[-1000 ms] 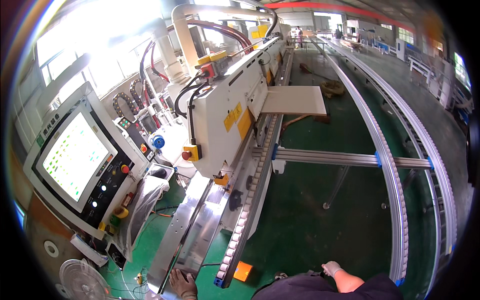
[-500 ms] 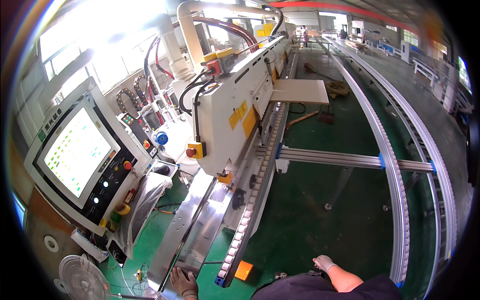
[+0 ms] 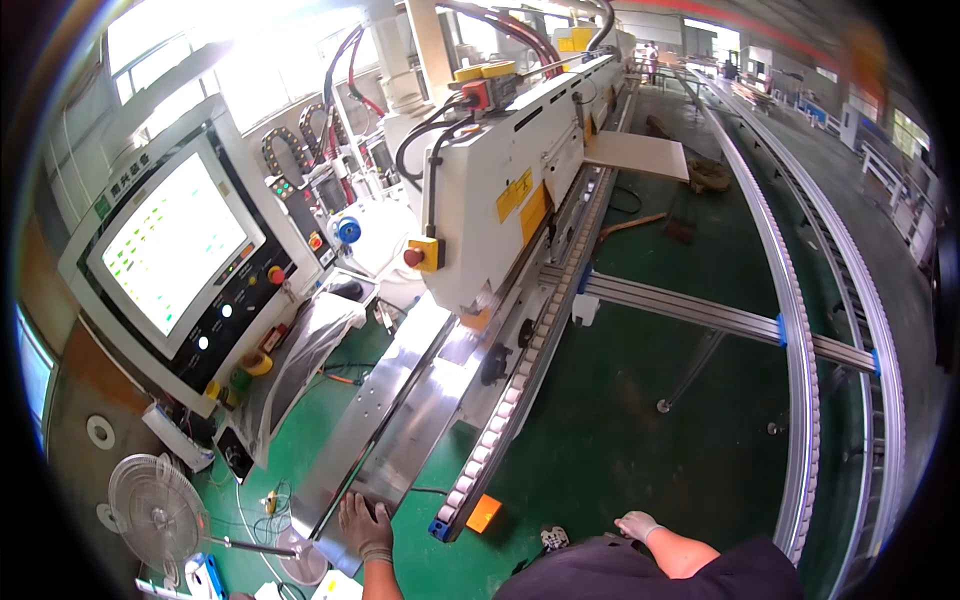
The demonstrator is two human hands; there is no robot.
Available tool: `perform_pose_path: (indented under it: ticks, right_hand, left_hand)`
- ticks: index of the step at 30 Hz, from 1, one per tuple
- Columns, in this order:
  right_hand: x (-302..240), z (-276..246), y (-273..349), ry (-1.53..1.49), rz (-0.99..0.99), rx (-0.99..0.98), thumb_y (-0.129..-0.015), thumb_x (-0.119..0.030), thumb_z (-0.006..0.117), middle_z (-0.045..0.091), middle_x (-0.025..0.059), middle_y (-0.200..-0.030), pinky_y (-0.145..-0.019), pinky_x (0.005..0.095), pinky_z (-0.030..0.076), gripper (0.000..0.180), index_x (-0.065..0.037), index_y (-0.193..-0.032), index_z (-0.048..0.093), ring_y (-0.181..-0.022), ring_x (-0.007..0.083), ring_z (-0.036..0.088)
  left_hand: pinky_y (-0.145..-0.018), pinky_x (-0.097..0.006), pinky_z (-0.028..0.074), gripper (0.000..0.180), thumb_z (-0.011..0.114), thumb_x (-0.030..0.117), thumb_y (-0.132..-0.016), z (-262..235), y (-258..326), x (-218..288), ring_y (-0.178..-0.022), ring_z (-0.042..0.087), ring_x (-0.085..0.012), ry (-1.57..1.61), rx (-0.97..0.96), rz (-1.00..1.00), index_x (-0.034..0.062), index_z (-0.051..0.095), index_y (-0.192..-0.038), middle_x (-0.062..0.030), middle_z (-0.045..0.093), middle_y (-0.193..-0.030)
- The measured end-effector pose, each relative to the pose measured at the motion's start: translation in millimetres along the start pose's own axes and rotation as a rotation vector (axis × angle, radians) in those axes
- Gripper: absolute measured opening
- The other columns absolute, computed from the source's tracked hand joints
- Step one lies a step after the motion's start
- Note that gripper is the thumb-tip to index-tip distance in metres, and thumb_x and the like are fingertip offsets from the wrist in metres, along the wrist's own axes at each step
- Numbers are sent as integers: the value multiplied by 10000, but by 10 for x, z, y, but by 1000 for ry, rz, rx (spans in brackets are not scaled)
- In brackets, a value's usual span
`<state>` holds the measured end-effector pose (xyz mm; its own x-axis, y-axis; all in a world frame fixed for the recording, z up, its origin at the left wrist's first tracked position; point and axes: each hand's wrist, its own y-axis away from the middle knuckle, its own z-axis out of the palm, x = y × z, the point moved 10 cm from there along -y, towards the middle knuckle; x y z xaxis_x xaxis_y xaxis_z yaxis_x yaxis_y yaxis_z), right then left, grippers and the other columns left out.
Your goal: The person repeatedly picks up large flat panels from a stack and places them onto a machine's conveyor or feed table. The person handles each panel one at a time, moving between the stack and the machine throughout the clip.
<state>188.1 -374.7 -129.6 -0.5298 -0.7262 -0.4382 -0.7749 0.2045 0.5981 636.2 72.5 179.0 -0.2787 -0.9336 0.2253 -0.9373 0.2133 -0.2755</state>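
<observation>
My left hand [image 3: 364, 526] rests flat on the near end of the shiny steel infeed plate [image 3: 400, 410] of a long white edge-processing machine [image 3: 500, 190]. Its fingers are spread and hold nothing. My right hand [image 3: 636, 524], in a pale glove, hangs loosely by my hip above the green floor, with nothing in it. A light wooden panel [image 3: 636, 155] lies on the machine's roller track far ahead. A chain of small white rollers [image 3: 520, 370] runs along the machine's right side.
A control console with a lit screen [image 3: 170, 245] and buttons stands at left. A floor fan [image 3: 155, 510] is at lower left. A metal support rail [image 3: 720, 318] crosses the green floor to a long curved roller rail [image 3: 800, 330] at right. An orange block [image 3: 483, 514] lies near my feet.
The view has dipped and shifted toward the machine. My left hand has stayed on the steel plate's end, and my right hand has drifted a little left near my hip.
</observation>
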Motion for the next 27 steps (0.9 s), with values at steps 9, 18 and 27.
perform_pose_path:
  ticks: [9,18,27]
  right_hand:
    - [-783,-234,-547,-17,21,-57,-1036,-460,506,753,205,-1134,-974,495,531,502,-50,-995,793,-1109,401,691]
    - [-1485,450,-555,-688,234,-262,-1077,-265,548,434,-14,-647,-451,287,326,262,-171,-847,465,-512,128,420]
    - [-2683,929,188,-325,-46,-405,-1019,-278,667,639,49,-826,-581,290,492,285,-16,-1130,655,-681,150,604]
  left_hand:
    - [-1255,-544,245,739,681,423,-885,-283,1592,-524,-1482,407,-393,26,-174,-50,34,519,-1492,-189,505,-1557]
    - [-1268,-481,262,723,578,444,-992,-1255,6822,-2813,-1560,285,-374,-12,277,-1778,36,428,-1570,-223,355,-1661]
    - [-648,-388,572,408,596,400,-1003,-161,9267,-3226,-764,709,-275,1109,932,-1915,22,591,-1157,-104,711,-962]
